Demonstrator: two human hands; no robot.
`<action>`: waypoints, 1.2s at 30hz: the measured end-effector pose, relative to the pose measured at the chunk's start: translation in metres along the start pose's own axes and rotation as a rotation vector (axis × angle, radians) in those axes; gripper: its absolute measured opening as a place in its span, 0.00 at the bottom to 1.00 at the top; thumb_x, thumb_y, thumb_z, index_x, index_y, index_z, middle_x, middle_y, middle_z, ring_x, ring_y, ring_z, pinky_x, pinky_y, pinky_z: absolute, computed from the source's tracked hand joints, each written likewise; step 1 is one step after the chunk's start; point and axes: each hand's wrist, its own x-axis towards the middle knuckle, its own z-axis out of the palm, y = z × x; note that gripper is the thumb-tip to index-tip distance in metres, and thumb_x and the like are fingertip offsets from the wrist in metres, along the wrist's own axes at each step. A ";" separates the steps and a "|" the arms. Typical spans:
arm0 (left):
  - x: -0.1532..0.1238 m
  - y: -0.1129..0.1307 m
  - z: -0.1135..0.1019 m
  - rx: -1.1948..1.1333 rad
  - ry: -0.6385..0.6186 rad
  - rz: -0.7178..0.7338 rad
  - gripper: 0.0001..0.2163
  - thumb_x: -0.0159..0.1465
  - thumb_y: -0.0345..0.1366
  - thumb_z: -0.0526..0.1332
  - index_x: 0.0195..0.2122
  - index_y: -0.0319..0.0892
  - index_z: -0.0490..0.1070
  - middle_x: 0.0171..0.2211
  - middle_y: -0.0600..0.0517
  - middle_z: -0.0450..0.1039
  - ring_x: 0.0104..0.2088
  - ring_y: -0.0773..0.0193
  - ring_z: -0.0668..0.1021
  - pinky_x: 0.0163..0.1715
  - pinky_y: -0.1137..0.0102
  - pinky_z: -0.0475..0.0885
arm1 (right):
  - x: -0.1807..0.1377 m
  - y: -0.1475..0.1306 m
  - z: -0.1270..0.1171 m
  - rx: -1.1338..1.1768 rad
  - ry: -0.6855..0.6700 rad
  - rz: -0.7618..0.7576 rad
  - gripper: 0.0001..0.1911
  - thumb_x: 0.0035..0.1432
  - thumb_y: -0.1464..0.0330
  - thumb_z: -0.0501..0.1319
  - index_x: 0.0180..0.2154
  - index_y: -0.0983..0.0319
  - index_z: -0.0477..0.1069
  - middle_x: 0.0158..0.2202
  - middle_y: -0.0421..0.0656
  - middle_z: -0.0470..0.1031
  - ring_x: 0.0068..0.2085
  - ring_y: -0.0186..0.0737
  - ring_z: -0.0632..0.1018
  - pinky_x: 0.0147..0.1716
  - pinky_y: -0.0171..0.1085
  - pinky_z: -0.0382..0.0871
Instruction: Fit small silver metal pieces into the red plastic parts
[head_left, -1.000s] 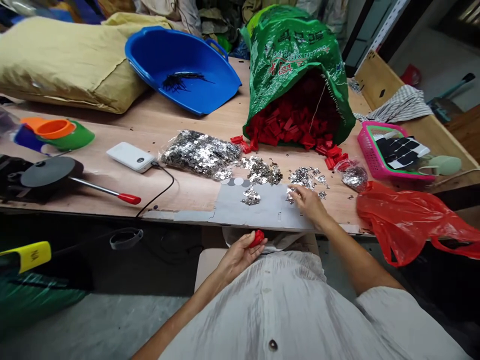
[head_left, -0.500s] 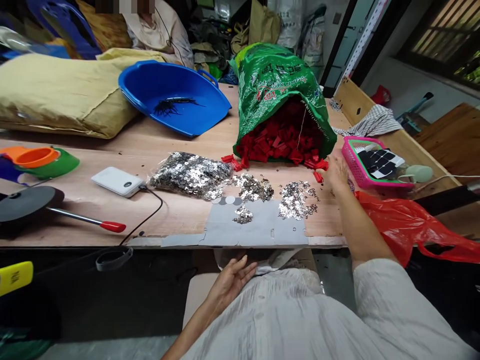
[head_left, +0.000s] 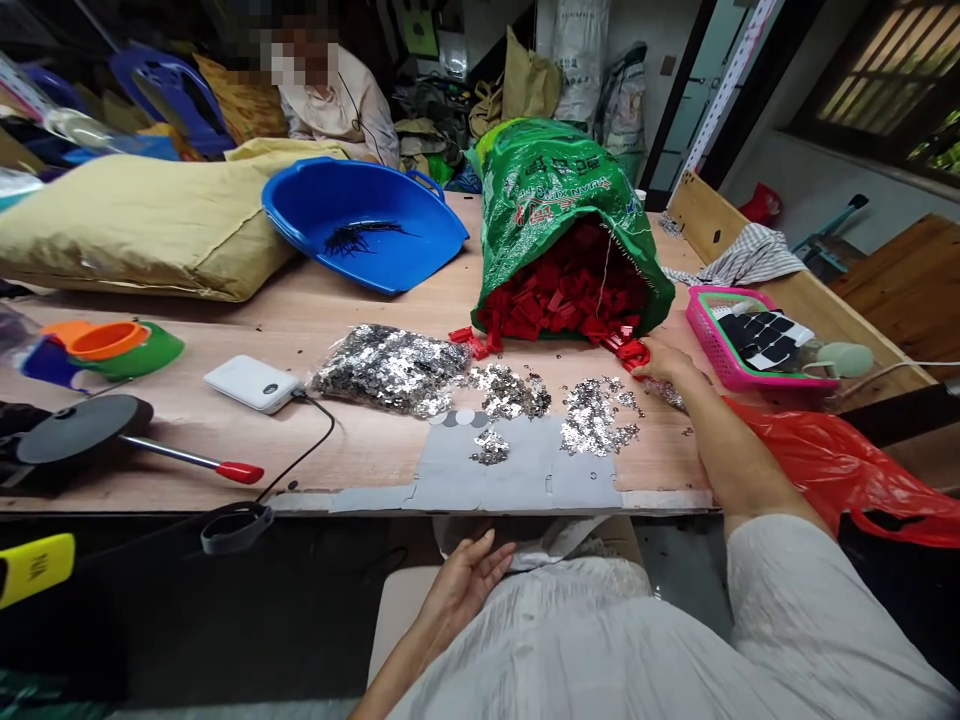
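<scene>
My right hand (head_left: 670,364) reaches across the table to the right side of the mouth of a green woven bag (head_left: 566,180). Its fingers curl against several small red plastic pieces (head_left: 634,354) lying there; the fingertips are partly hidden. More red pieces (head_left: 555,300) fill the bag's mouth. Below the table edge, my left hand (head_left: 472,575) rests on my lap, fingers loosely stretched and holding nothing. Small silvery metal parts lie in a right heap (head_left: 596,418), a middle heap (head_left: 510,390) and a little heap (head_left: 490,447) by the grey sheet (head_left: 517,485).
A clear bag of metal parts (head_left: 390,368) lies left of the heaps, near a white power bank (head_left: 252,383). Behind are a blue basin (head_left: 375,260) and a beige sack (head_left: 142,225). At right are a pink basket (head_left: 709,345) and red plastic bag (head_left: 840,460). A person (head_left: 337,110) sits opposite.
My right hand has shifted slightly left and curled its fingers onto the red pieces. My left hand stays on my lap. The view has tilted up a little.
</scene>
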 end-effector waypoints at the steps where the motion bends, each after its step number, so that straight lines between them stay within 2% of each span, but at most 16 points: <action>1: 0.000 0.000 0.000 0.003 -0.001 -0.002 0.16 0.58 0.19 0.63 0.29 0.43 0.56 0.29 0.54 0.73 0.31 0.58 0.84 0.32 0.66 0.80 | -0.001 -0.004 0.002 -0.009 -0.019 -0.006 0.36 0.42 0.61 0.72 0.54 0.60 0.68 0.49 0.53 0.75 0.46 0.54 0.75 0.42 0.45 0.67; 7: 0.000 0.000 0.002 0.029 0.000 -0.011 0.16 0.59 0.19 0.63 0.27 0.43 0.55 0.27 0.53 0.72 0.31 0.57 0.84 0.30 0.68 0.80 | 0.001 -0.035 0.006 -0.027 -0.082 -0.117 0.35 0.49 0.64 0.68 0.59 0.59 0.63 0.58 0.52 0.66 0.53 0.51 0.72 0.48 0.42 0.66; 13: -0.002 -0.001 0.001 0.012 0.009 0.004 0.18 0.60 0.19 0.62 0.27 0.43 0.53 0.27 0.54 0.72 0.31 0.58 0.84 0.31 0.68 0.80 | 0.011 -0.075 0.004 0.008 -0.110 -0.211 0.32 0.53 0.70 0.64 0.60 0.61 0.63 0.55 0.54 0.68 0.53 0.51 0.72 0.51 0.42 0.64; 16: -0.002 -0.001 0.001 0.005 0.009 0.008 0.18 0.60 0.19 0.61 0.26 0.43 0.52 0.27 0.54 0.72 0.31 0.58 0.84 0.30 0.68 0.80 | 0.009 -0.095 0.006 0.042 -0.142 -0.281 0.32 0.53 0.70 0.65 0.60 0.61 0.63 0.54 0.53 0.69 0.54 0.51 0.72 0.51 0.42 0.64; 20: -0.003 0.000 0.001 -0.008 0.022 0.000 0.17 0.61 0.20 0.61 0.26 0.43 0.52 0.26 0.55 0.71 0.30 0.59 0.84 0.30 0.68 0.80 | 0.002 -0.113 0.011 0.109 -0.176 -0.409 0.35 0.52 0.67 0.68 0.61 0.58 0.62 0.56 0.49 0.69 0.55 0.46 0.71 0.54 0.39 0.64; 23: -0.003 0.000 0.001 -0.009 0.024 -0.002 0.16 0.62 0.20 0.60 0.27 0.43 0.52 0.27 0.55 0.72 0.30 0.59 0.83 0.31 0.67 0.80 | 0.000 -0.114 0.014 0.248 -0.105 -0.510 0.39 0.51 0.66 0.69 0.62 0.58 0.60 0.61 0.46 0.65 0.58 0.41 0.69 0.56 0.35 0.62; 25: -0.002 0.000 0.001 -0.009 0.027 0.001 0.16 0.62 0.20 0.60 0.27 0.43 0.52 0.27 0.54 0.72 0.29 0.59 0.83 0.30 0.67 0.80 | -0.001 -0.107 0.015 0.350 -0.012 -0.414 0.29 0.55 0.69 0.64 0.59 0.57 0.65 0.58 0.43 0.69 0.55 0.37 0.71 0.54 0.33 0.64; 27: -0.001 0.000 0.000 -0.016 0.030 0.003 0.16 0.62 0.20 0.59 0.27 0.43 0.52 0.28 0.54 0.73 0.29 0.59 0.83 0.30 0.68 0.79 | -0.003 -0.095 0.017 0.378 0.057 -0.211 0.19 0.60 0.74 0.56 0.52 0.60 0.71 0.50 0.43 0.75 0.48 0.36 0.76 0.49 0.33 0.67; 29: -0.001 0.000 0.000 -0.024 0.035 0.000 0.17 0.62 0.19 0.59 0.27 0.43 0.52 0.27 0.54 0.73 0.29 0.59 0.83 0.29 0.68 0.79 | -0.008 -0.081 0.018 0.350 0.080 -0.061 0.17 0.58 0.78 0.51 0.44 0.64 0.75 0.42 0.46 0.78 0.42 0.38 0.77 0.45 0.36 0.70; 32: 0.000 0.000 0.001 -0.026 0.034 -0.008 0.17 0.62 0.19 0.59 0.26 0.43 0.52 0.26 0.55 0.72 0.28 0.59 0.83 0.29 0.68 0.79 | -0.020 -0.065 0.019 0.317 0.087 -0.010 0.16 0.54 0.79 0.52 0.37 0.64 0.77 0.36 0.46 0.79 0.39 0.40 0.78 0.45 0.38 0.69; 36: 0.002 -0.001 0.002 -0.020 0.022 -0.011 0.17 0.61 0.18 0.59 0.26 0.43 0.52 0.25 0.55 0.72 0.28 0.59 0.83 0.28 0.68 0.79 | -0.037 -0.059 0.025 0.303 0.077 -0.107 0.20 0.54 0.80 0.52 0.42 0.60 0.77 0.45 0.42 0.78 0.47 0.39 0.76 0.51 0.37 0.66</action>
